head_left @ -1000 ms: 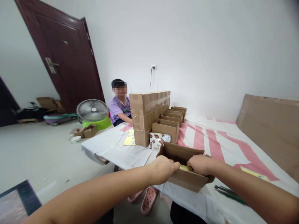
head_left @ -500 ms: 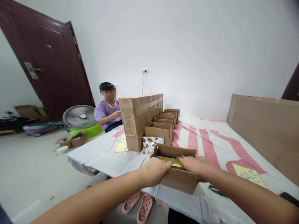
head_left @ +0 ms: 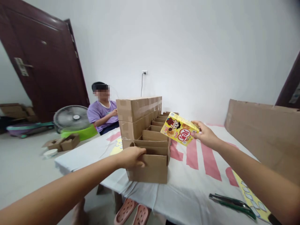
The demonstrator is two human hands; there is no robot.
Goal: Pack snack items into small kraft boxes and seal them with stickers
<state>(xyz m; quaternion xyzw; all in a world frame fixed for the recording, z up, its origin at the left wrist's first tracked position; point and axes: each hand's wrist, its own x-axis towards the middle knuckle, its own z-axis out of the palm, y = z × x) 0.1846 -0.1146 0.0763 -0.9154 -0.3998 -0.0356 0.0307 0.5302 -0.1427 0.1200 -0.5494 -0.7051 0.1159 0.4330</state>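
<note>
Your right hand point(head_left: 205, 135) has its fingers closed on the right end of the yellow box point(head_left: 179, 129), tilted above the tabletop point(head_left: 185, 184) just right of the frame's centre. At lower centre, your left hand point(head_left: 131, 157) grips the near carton point(head_left: 151, 171) by its left corner, thumb and fingers slightly parted across the front wall.

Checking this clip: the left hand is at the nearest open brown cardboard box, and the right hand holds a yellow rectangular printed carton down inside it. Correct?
Not quite: the head view shows the right hand holding the yellow rectangular printed carton outside the nearest open brown cardboard box, not inside. The left hand is indeed at that box.
</note>
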